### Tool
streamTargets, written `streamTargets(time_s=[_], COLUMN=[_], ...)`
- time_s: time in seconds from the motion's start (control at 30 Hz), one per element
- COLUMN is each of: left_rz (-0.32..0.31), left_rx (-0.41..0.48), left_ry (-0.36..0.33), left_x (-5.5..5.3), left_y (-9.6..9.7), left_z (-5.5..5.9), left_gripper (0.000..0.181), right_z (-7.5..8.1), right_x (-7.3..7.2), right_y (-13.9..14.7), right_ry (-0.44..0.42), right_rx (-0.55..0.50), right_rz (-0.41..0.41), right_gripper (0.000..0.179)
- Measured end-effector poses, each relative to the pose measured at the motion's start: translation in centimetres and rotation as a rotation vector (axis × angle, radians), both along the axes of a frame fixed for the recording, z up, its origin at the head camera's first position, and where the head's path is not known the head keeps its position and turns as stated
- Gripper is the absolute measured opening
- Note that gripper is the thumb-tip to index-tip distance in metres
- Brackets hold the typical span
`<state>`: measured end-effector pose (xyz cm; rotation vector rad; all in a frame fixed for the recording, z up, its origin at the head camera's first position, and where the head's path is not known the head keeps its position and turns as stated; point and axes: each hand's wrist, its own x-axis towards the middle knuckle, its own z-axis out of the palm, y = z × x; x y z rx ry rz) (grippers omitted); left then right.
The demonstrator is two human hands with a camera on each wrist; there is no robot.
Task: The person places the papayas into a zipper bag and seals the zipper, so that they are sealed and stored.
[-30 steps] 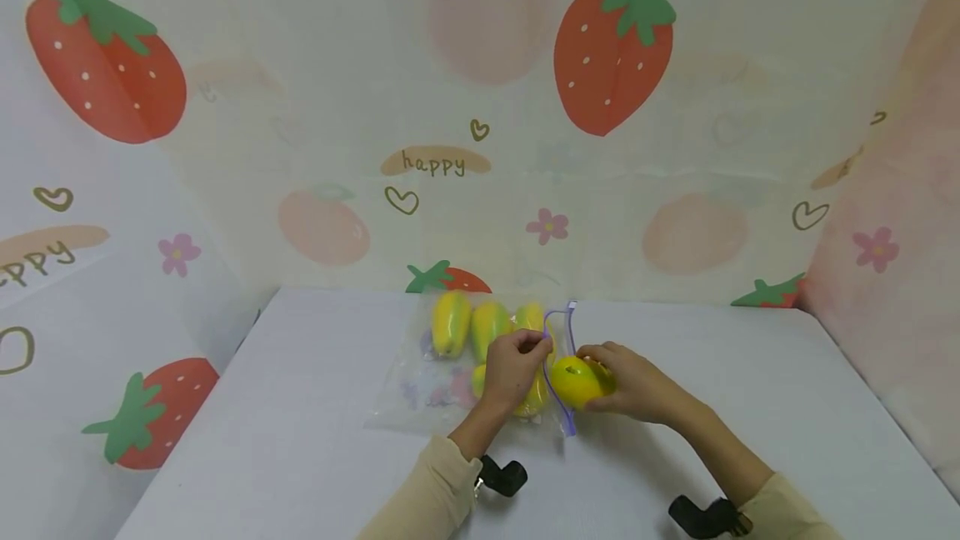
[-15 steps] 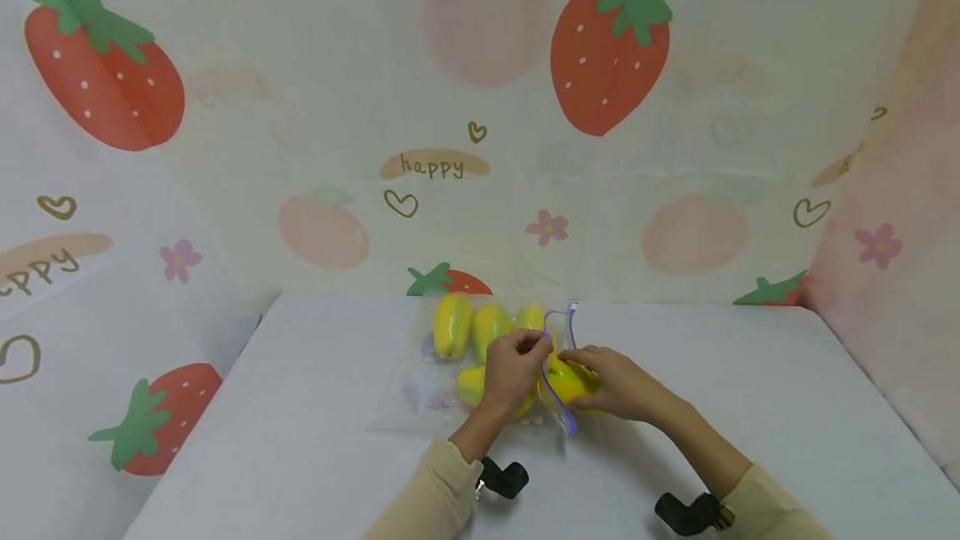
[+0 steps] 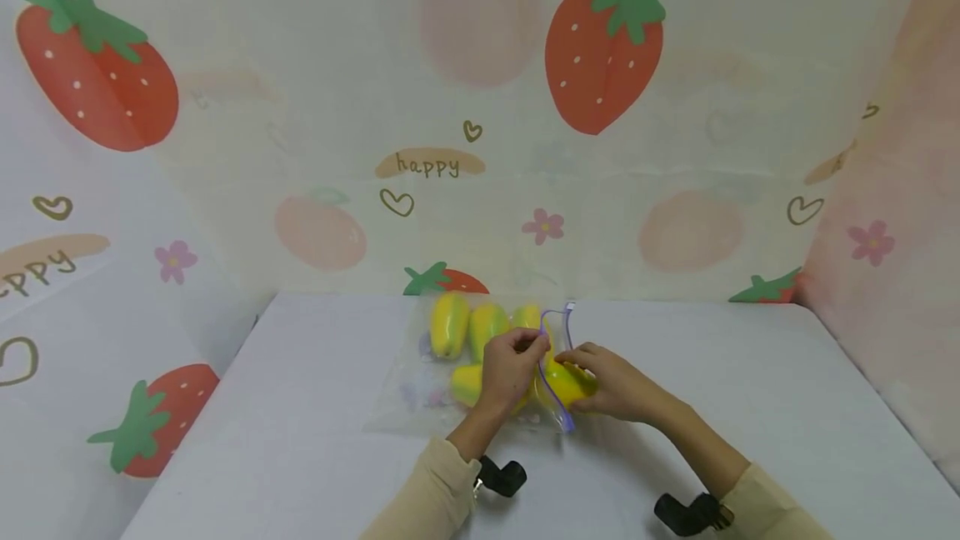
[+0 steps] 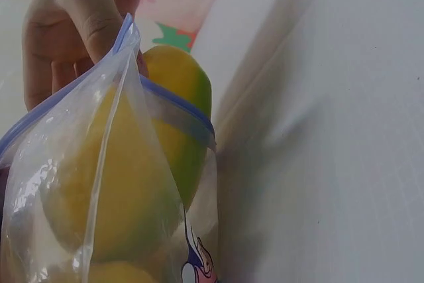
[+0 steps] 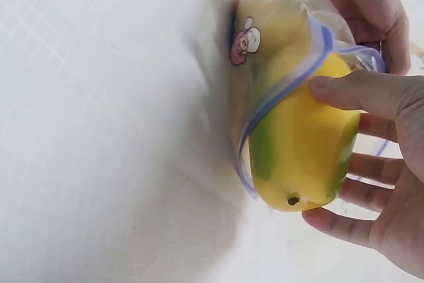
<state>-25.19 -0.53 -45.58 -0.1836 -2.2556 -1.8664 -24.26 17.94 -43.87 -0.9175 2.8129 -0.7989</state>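
A clear zip bag [image 3: 405,407] with a purple zip edge [image 3: 555,394] lies flat at the back middle of the table, its mouth to the right. Several yellow-green papayas, such as one papaya [image 3: 450,325], are inside. My left hand [image 3: 513,369] pinches the upper edge of the bag's mouth between thumb and fingers. My right hand [image 3: 618,382] grips another papaya [image 5: 301,144] with thumb and fingers spread round it. This papaya is partly inside the mouth, its dark-stemmed end outside. The left hand hides some of the bagged fruit.
A white-covered table [image 3: 300,473] runs to a printed cloth backdrop [image 3: 480,107] with strawberries. Black camera mounts [image 3: 502,477] sit on both wrists. Small cartoon prints [image 5: 245,41] show on the bag.
The right hand has moved left, bringing its papaya from outside the mouth partly into the bag. A papaya inside has shifted left. The left hand keeps its pinch on the bag's edge.
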Motion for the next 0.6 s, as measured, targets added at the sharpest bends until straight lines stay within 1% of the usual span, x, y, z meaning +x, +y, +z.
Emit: streamTargets(time_s=[0.17, 0.4, 0.5, 0.6], left_rz=[-0.007, 0.008, 0.009, -0.001], left_rx=[0.018, 0.022, 0.020, 0.025], left_ry=[-0.003, -0.005, -0.006, -0.006], left_x=[0.1, 0.0, 0.0, 0.0], left_y=[-0.1, -0.1, -0.1, -0.2], left_z=[0.2, 0.2, 0.2, 0.1], left_gripper=[0.020, 0.020, 0.020, 0.022], right_z=[-0.4, -0.6, -0.6, -1.1], right_x=[-0.2, -0.1, -0.2, -0.3], right_y=[-0.2, 0.5, 1.0, 1.1], right_ry=[-0.014, -0.075, -0.089, -0.105], right_rx=[-0.036, -0.148, -0.163, -0.153], right_rz=[-0.005, -0.014, -0.001, 0.022], right_gripper=[0.054, 0.048, 0.046, 0.047])
